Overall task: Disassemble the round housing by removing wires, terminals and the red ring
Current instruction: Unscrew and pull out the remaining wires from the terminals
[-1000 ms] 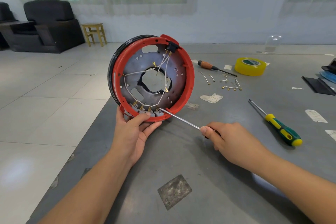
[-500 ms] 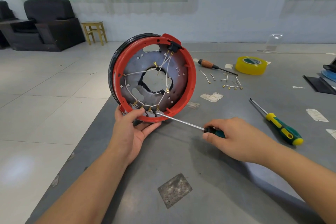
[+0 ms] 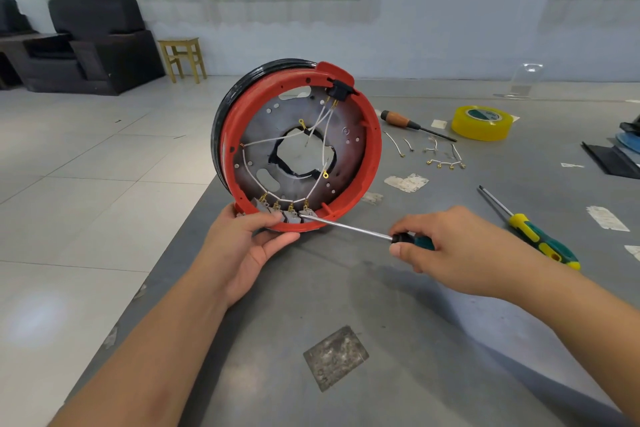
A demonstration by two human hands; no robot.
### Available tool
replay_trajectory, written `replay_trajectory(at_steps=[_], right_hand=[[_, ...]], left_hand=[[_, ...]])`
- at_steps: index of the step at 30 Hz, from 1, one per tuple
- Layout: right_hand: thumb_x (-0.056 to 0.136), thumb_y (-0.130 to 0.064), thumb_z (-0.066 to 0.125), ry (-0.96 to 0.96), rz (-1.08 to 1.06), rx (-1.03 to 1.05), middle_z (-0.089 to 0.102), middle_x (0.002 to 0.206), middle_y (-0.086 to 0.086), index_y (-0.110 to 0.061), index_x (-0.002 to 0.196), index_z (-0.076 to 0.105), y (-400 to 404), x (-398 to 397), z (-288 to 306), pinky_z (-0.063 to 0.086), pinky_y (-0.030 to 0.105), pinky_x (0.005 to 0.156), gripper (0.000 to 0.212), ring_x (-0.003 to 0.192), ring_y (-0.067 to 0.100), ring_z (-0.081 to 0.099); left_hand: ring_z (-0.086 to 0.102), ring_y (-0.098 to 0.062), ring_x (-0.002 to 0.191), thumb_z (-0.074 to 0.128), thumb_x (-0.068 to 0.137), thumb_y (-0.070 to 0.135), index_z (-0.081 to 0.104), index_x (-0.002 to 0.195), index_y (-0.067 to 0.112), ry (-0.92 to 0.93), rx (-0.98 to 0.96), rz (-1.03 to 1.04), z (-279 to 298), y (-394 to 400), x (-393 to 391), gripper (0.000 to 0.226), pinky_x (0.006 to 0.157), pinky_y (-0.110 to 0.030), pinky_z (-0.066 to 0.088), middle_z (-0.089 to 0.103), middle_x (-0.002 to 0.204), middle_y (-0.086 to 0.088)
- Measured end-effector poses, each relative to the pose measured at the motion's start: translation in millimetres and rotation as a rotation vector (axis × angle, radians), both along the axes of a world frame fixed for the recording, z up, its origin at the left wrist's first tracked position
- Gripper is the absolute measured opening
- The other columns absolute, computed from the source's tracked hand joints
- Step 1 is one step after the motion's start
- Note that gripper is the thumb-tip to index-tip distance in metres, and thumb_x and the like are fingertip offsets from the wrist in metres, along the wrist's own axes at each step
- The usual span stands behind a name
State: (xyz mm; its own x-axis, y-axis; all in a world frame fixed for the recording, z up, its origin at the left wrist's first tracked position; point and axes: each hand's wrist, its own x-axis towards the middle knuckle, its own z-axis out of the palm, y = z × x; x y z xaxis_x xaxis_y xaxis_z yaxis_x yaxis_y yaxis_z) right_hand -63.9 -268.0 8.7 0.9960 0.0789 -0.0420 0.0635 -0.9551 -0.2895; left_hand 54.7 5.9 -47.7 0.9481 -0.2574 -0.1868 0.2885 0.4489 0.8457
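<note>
The round housing [image 3: 298, 149] stands on edge at the near left corner of the grey table [image 3: 433, 340], open side toward the camera, and the left hand [image 3: 242, 246] is clamped on its bottom rim, thumb over the front lip and fingers cupped underneath. The red ring [image 3: 375, 149] is still seated around the metal plate, with a black band behind it on the side away from the right hand. Inside, thin white wires [image 3: 263, 141] run across the plate from a black block at the top down to a row of four grey terminals [image 3: 284, 210] with brass tabs, sitting right above the left thumb. The right hand [image 3: 446, 250] is closed around the dark handle of a screwdriver [image 3: 346, 227], and the shaft reaches across toward the left hand so the tip touches the terminal nearest the right hand. Just past the right hand lies a second screwdriver [image 3: 538, 239] with a yellow and green handle, flat on the table. Farther out beyond it sit a few loose wire pieces [image 3: 440, 156] with brass ends, a wooden-handled screwdriver [image 3: 398, 120] and a roll of yellow tape [image 3: 481, 123]. Near the person's forearms there's a scuffed square patch [image 3: 335, 357] stuck to the tabletop
</note>
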Motion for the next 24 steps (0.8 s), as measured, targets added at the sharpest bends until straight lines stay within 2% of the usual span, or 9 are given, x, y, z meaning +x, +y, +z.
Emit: replay_trajectory(at_steps=[4, 11, 20, 24], right_hand=[[0.1, -0.055, 0.051, -0.011, -0.009, -0.006, 0.067, 0.081, -0.016, -0.039, 0.115, 0.066, -0.6, 0.1, 0.8, 0.058, 0.038, 0.079, 0.027, 0.079, 0.008, 0.064], [0.1, -0.053, 0.054, -0.017, -0.001, -0.004, 0.069, 0.084, -0.017, -0.036, 0.115, 0.069, 1.0, 1.7, 3.2, 0.058, 0.038, 0.082, 0.028, 0.082, 0.007, 0.066], [0.099, -0.052, 0.054, -0.067, -0.026, 0.009, 0.07, 0.084, -0.008, -0.032, 0.109, 0.07, 7.2, 2.4, -10.7, 0.055, 0.04, 0.074, 0.028, 0.076, 0.013, 0.063], [0.099, -0.053, 0.054, -0.073, -0.041, 0.045, 0.071, 0.094, -0.012, -0.033, 0.114, 0.069, 11.3, 0.0, -19.3, 0.055, 0.036, 0.078, 0.028, 0.083, 0.012, 0.062]], left_hand=[[0.074, -0.044, 0.104, 0.064, 0.087, -0.016, 0.051, 0.131, 0.004, -0.036, 0.017, 0.002, -3.7, -3.9, -0.3, 0.05, 0.083, -0.051, 0.064, 0.073, 0.116, -0.028], [0.075, -0.044, 0.103, 0.066, 0.086, -0.017, 0.051, 0.134, 0.01, -0.062, 0.01, -0.002, -8.9, -4.1, 1.4, 0.056, 0.077, -0.046, 0.064, 0.075, 0.114, -0.023], [0.075, -0.042, 0.104, 0.062, 0.089, -0.014, 0.05, 0.136, 0.005, -0.059, -0.035, -0.011, -9.4, -5.3, 1.3, 0.052, 0.079, -0.044, 0.064, 0.077, 0.111, -0.022], [0.074, -0.043, 0.105, 0.062, 0.09, -0.013, 0.051, 0.135, 0.005, -0.047, -0.063, 0.004, -9.9, -5.5, 1.8, 0.05, 0.082, -0.046, 0.064, 0.077, 0.105, -0.018]])
